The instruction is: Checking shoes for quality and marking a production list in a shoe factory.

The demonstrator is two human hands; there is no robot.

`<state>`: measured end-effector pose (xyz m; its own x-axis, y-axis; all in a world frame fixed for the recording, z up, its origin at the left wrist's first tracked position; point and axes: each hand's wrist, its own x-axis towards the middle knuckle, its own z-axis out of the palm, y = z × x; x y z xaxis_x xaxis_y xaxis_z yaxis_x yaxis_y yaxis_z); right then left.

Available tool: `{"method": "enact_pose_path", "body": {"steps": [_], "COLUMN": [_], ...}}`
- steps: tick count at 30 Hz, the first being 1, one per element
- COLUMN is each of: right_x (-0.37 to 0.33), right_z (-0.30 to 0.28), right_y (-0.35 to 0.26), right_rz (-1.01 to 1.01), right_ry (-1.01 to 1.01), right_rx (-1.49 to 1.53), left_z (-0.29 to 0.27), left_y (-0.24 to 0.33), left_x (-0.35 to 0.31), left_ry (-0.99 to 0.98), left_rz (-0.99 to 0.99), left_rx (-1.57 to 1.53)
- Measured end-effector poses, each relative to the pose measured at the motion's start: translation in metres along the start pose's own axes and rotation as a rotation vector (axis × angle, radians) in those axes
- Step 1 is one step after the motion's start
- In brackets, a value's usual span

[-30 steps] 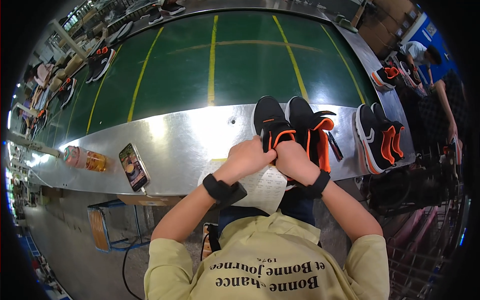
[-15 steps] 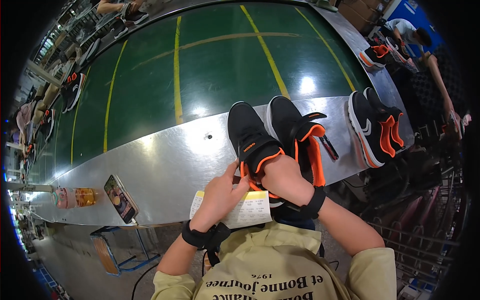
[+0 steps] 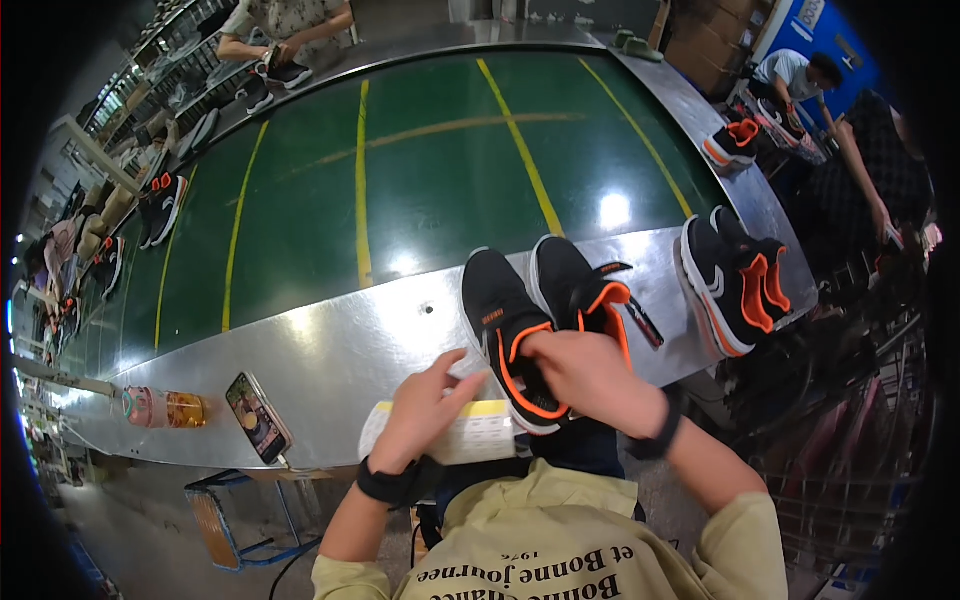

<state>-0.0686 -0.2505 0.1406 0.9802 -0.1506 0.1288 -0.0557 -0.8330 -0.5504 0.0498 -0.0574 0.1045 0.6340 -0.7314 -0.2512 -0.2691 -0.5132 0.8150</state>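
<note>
A black sneaker with an orange-lined opening stands on the metal table edge, toe pointing away from me. My right hand has its fingers closed on the tongue edge at that opening; the fingertips are partly hidden. Left of the heel, my left hand is raised with thumb and index finger apart, holding nothing I can see. Beneath it lies a white label sheet with a yellow band. The matching sneaker stands against the first one's right side, its strap lifted.
A pen lies beside the matching sneaker. Another pair of sneakers stands farther right. To the left are a phone with a cable and a drink bottle. The green conveyor belt runs beyond; co-workers handle shoes at its far sides.
My left hand has come away from the sneaker toward the left. My right hand has drawn out of the opening to its right edge, and the opening now shows. The view has tilted up.
</note>
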Motion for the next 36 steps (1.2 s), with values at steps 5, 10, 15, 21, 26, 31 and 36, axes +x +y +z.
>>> {"method": "enact_pose_path", "body": {"steps": [5,10,15,21,26,31,36], "right_x": [-0.024,0.016,0.174,0.395,0.457,0.319,0.128], "right_z": [-0.049,-0.020,-0.064,-0.078,-0.104,-0.035,0.001], "right_y": [-0.004,0.031,0.058,0.167,0.172,0.077,0.015], "right_rz": [-0.011,0.176,0.488,0.602,0.251,-0.021,0.161], "right_ry": [-0.466,-0.523,-0.108,0.221,0.231,-0.425,-0.555], "right_rx": [-0.252,0.012,1.182,1.721,1.611,0.800,1.058], "left_z": [-0.027,-0.026,-0.041,-0.037,-0.036,-0.051,-0.049], "left_y": [-0.044,-0.041,-0.055,-0.048,-0.041,-0.058,-0.001], "left_x": [0.003,0.028,0.032,0.042,0.059,0.066,0.074], "left_ry": [0.198,0.242,0.375,0.426,0.428,0.639,0.824], "left_rz": [-0.151,-0.083,-0.166,-0.166,-0.185,-0.160,0.023], "left_rx": [-0.192,-0.236,-0.251,-0.245,-0.368,-0.358,-0.357]}}
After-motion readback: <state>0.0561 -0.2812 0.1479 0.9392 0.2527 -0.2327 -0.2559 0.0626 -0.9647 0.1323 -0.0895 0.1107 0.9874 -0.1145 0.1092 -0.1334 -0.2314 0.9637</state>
